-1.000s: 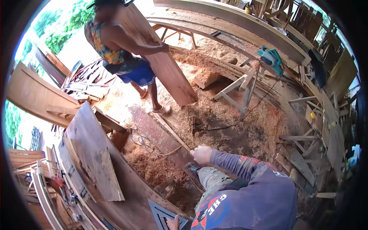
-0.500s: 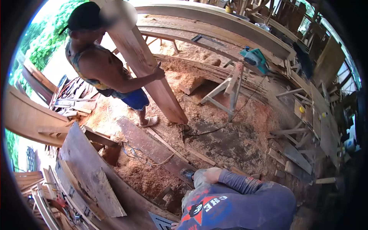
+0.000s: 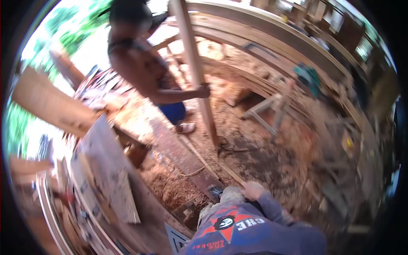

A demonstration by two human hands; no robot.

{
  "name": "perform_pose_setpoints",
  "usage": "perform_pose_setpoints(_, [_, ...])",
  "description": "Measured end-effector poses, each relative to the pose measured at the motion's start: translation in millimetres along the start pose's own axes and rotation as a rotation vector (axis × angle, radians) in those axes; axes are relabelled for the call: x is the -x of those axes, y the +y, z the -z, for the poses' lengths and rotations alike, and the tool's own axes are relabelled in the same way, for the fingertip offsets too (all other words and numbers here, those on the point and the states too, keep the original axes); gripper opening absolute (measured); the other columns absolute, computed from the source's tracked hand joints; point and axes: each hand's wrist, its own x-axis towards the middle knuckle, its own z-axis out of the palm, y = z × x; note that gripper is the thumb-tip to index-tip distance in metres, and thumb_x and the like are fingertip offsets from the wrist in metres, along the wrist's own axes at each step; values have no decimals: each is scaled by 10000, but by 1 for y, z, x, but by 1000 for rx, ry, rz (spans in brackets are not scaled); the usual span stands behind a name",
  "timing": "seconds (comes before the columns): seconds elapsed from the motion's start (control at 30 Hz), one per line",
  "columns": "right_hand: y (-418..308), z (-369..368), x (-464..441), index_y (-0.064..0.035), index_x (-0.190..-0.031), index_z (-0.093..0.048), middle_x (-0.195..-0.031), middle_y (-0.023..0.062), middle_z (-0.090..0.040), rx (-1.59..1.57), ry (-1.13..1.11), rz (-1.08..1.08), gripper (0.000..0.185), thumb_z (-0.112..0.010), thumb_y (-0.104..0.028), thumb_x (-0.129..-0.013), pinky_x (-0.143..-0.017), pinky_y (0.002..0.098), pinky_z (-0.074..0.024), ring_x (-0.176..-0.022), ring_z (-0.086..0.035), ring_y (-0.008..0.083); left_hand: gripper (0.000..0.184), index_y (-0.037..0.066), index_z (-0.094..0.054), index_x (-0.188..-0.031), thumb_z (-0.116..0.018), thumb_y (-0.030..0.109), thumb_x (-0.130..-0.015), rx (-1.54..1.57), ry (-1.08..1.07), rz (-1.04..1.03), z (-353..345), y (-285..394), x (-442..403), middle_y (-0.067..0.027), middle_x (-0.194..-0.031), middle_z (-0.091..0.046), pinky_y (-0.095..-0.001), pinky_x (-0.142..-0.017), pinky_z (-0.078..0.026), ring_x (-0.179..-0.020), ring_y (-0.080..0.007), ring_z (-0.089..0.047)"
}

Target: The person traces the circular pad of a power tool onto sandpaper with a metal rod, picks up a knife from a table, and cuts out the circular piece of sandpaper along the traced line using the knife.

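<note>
My right hand (image 3: pixel 253 191) is beside my bent knee, at the end of a narrow wooden strip (image 3: pixel 231 172) on the ground. Blur hides whether its fingers touch or grip the strip. My left hand is out of sight below my shirt (image 3: pixel 238 225). A blue-grey triangular square (image 3: pixel 174 238) lies at my left on a wide dark board (image 3: pixel 148 212). My shoe (image 3: pixel 215 191) rests on a flat reddish plank (image 3: pixel 170 140). Ahead, another person (image 3: pixel 140 63) holds a tall plank (image 3: pixel 195 72) upright with its foot on the ground.
A teal power planer (image 3: pixel 307 77) sits on the bench boards at the right, above a wooden trestle (image 3: pixel 272 112). Sawdust and shavings (image 3: pixel 165 180) cover much of the ground. Stacked boards (image 3: pixel 97 170) stand at the left, and long timbers (image 3: pixel 263 21) lie at the back.
The other person's plank has turned from its broad face to a narrower edge and stands more upright. My right hand has shifted away from my knee. The view has swung left.
</note>
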Motion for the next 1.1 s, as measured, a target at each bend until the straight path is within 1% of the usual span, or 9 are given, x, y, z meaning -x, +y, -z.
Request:
perform_pose_setpoints(0.3, [-22,-14,-16,-15,-1077,-637,-959,266,-703,194,-153,201,355,-588,-319,-900,-861,536,-533,-952,-680,433,981,-133,-377,-1432,-729,544,-816,-35,82,241,-34,-62,40,-379,-1505,-308,-605,-1150,-232,-1413,-526,-284])
perform_pose_setpoints(0.43, [-82,26,-32,-18,-1144,-637,-986,296,-678,223,-150,271,387,-635,-295,-873,-821,519,-531,-948,-670,443,1009,-138,-363,-1442,-734,558,-811,-779,-242,100,-70,-81,84,-383,-1531,-278,-622,-1163,-208,-1434,-538,-253])
perform_pose_setpoints(0.47, [-105,38,-29,-6,-1150,-635,-978,301,-673,179,-154,310,389,-642,-277,-872,-801,512,-532,-933,-669,448,1017,-139,-359,-1444,-735,561,-810,-642,-202,232,-83,-79,96,-384,-1538,-270,-626,-1166,-202,-1439,-541,-246])
perform_pose_setpoints(0.5, [-125,43,-28,7,-1155,-634,-971,307,-668,118,-137,335,391,-650,-260,-870,-782,505,-533,-919,-668,452,1120,-131,-116,-1522,-752,456,-811,-207,69,501,-108,-87,100,-446,-1552,-82,-654,-1169,-170,-1445,-592,-163])
perform_pose_setpoints(0.57, [-126,26,-41,11,-1093,-644,-890,215,-696,91,-16,558,302,-688,-199,-881,-718,461,-537,-802,-681,407,1135,-106,53,-1532,-728,303,-819,-139,93,538,-126,-93,95,-473,-1536,66,-654,-1177,-151,-1447,-616,-100])
perform_pose_setpoints(0.77, [-203,42,-77,-18,-913,-696,-818,112,-691,-157,297,1037,74,-733,-75,-882,-660,321,-531,-713,-658,179,988,-100,10,-1542,-635,93,-819,-186,421,587,-160,-89,84,-453,-1552,54,-623,-1153,-271,-1445,-625,-100])
perform_pose_setpoints(0.9, [-255,99,-112,-12,-895,-683,-845,78,-698,-434,648,788,49,-719,-45,-900,-680,288,-522,-736,-639,155,966,-86,1,-1550,-621,91,-833,-114,396,580,-148,-79,93,-432,-1566,56,-616,-1155,-273,-1455,-611,-87])
perform_pose_setpoints(1.03, [-281,113,-106,-22,-884,-679,-859,85,-706,-667,651,689,56,-732,-39,-884,-680,287,-529,-746,-653,165,898,-62,8,-1562,-554,109,-882,-50,359,596,-141,-71,96,-399,-1586,72,-646,-1155,-236,-1461,-605,-63])
perform_pose_setpoints(1.1, [-287,100,-88,-28,-932,-697,-872,104,-706,-193,382,1113,51,-719,-47,-890,-671,289,-529,-718,-655,170,908,-59,13,-1563,-559,108,-877,-45,362,602,-136,-69,97,-399,-1586,73,-645,-1155,-235,-1463,-603,-61])
